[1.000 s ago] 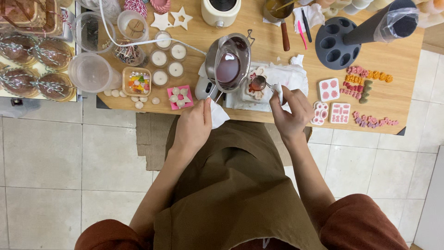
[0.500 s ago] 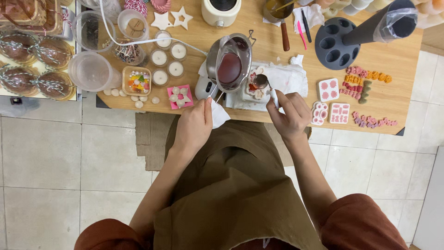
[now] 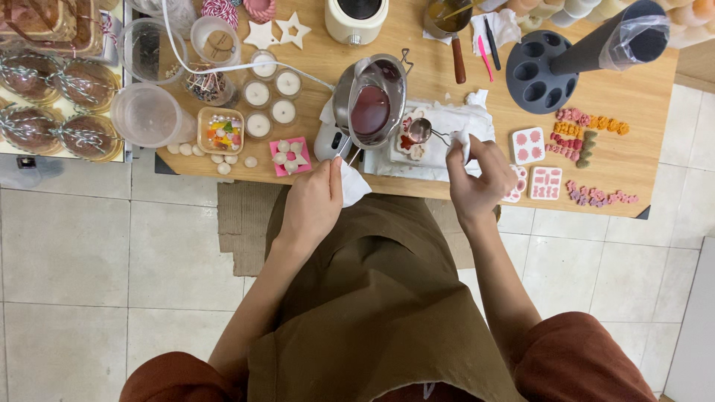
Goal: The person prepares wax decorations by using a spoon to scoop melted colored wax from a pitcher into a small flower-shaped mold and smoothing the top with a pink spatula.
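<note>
We look down on a wooden table (image 3: pixel 447 74) crowded with craft supplies. Our left hand (image 3: pixel 313 205) is closed around a white cloth (image 3: pixel 350 184) wrapped over the handle of a steel pouring pot (image 3: pixel 370 100), which it holds tilted above the table's near edge; dark pink liquid fills the pot. Our right hand (image 3: pixel 477 175) grips, through a scrap of white tissue (image 3: pixel 462 140), the thin handle of a small metal spoon (image 3: pixel 419 130). The spoon's bowl hangs just over a white flower-shaped mould (image 3: pixel 410 138), beside the pot's rim. The mould sits on a stained white towel (image 3: pixel 454 123) spread on the table.

To the left of the pot stand four white candles in glass cups (image 3: pixel 268 97), and near them a small tray of coloured sprinkles (image 3: pixel 220 131) and a pink square mould (image 3: pixel 290 156) holding pale pieces. Right of our right hand lie white moulds with pink fillings (image 3: pixel 530 145), and beyond them rows of small pink, orange and green wax shapes (image 3: pixel 588 126). A dark grey round holder with holes (image 3: pixel 538 71) stands further back. We wear a brown apron (image 3: pixel 372 298) over rust-coloured clothing, above a pale tiled floor (image 3: pixel 74 260).
</note>
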